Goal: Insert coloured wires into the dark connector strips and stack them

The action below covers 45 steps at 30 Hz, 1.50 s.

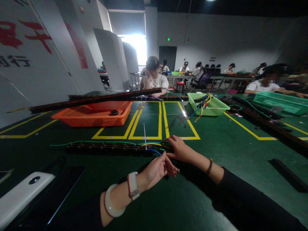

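Observation:
A long dark slotted strip (110, 147) lies across the green table in front of me, with wires along it. A green wire (79, 142) runs along its far side; a yellow wire (151, 144) and a blue wire (154, 150) lie at its right end. My right hand (180, 149) is closed around that end, thumb on the near side and fingers on the far side. Just below it, my left hand (157, 170) is turned palm sideways, fingers loosely stretched and apart, its thumb tip near the blue wire. No object shows in it.
An orange basket (91, 120) stands beyond, a long dark strip (96, 98) lying across it. A light green basket (211, 109) holds coloured wires. Another dark strip (271, 118) and a teal basket (281, 102) are at right. A white device (26, 195) lies near left. People sit opposite.

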{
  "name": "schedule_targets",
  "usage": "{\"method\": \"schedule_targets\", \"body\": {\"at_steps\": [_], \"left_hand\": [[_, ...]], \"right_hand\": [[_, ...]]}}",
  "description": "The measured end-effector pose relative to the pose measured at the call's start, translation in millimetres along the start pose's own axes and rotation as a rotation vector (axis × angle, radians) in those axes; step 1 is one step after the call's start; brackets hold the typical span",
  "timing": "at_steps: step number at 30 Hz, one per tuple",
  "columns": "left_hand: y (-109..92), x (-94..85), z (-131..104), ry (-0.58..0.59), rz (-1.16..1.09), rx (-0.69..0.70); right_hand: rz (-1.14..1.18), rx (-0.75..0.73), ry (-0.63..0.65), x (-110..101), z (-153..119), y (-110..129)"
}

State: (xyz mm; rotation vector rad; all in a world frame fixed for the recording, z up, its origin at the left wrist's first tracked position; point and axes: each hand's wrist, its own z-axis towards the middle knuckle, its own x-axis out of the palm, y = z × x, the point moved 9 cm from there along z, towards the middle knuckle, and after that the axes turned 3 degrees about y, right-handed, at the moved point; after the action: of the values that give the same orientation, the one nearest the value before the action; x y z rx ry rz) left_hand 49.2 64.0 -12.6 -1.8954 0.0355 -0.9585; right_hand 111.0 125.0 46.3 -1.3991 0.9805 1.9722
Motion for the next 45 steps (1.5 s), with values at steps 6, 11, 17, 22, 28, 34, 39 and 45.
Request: {"method": "schedule_targets", "body": {"at_steps": [6, 11, 17, 22, 28, 34, 39, 45], "left_hand": [[0.5, 0.2, -0.2, 0.006, 0.016, -0.022], [1.1, -1.0, 0.2, 0.008, 0.015, -0.020], [0.5, 0.7, -0.4, 0.016, 0.028, -0.016], [0.1, 1.1, 0.2, 0.017, 0.027, -0.007], [1.6, -0.1, 1.1, 0.010, 0.022, -0.013], [4.2, -5.7, 2.7, -0.030, -0.050, -0.074], [2.2, -4.8, 4.9, -0.023, -0.143, -0.054], [1.3, -9.4, 5.5, -0.073, -0.233, -0.020]], "right_hand": [[0.259, -0.033, 0.075, 28.1, 6.4, -12.9], [0.408, 0.024, 0.095, 37.7, 12.1, -20.5], [0.639, 0.119, 0.142, 47.9, 11.2, -30.3], [0.763, 0.113, 0.154, 51.8, 9.2, -31.1], [0.842, -0.017, 0.154, 50.6, 9.0, -21.8], [0.732, -0.010, 0.081, 34.6, 4.3, -14.6], [0.355, -0.038, -0.032, 20.8, -0.8, -3.1], [-0.085, -0.121, -0.177, 11.4, -6.2, 18.9]]}}
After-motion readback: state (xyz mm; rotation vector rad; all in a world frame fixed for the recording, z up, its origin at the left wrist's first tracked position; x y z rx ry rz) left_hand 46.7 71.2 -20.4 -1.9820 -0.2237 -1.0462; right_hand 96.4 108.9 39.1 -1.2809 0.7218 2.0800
